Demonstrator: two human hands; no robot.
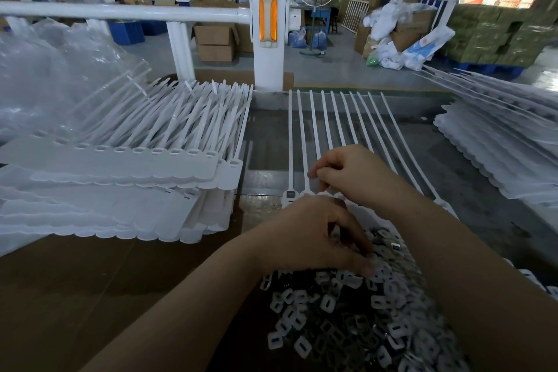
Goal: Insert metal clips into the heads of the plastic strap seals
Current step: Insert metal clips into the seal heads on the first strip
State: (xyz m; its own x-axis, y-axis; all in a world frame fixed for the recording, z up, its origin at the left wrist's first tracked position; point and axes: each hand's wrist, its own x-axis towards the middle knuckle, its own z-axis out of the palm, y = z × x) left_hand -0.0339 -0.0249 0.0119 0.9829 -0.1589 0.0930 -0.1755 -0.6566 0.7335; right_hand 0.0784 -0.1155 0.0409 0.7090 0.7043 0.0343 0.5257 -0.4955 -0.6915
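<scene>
A joined row of white plastic strap seals [335, 121] lies in front of me, straps pointing away, heads near my hands. The leftmost head [289, 197] shows a dark slot. My right hand [350, 172] hovers over the row's heads with fingertips pinched together; what it pinches is too small to make out. My left hand [314, 236] reaches down with curled fingers into a heap of small metal clips [347, 317] at the near edge. Whether it holds a clip is hidden by the fingers.
Stacked sheets of strap seals [126, 172] fill the left side, with crumpled clear plastic [51, 76] behind. More seal sheets [498, 142] lie at the right. A white post with an orange reflector [268, 21] and rail stand behind the bench.
</scene>
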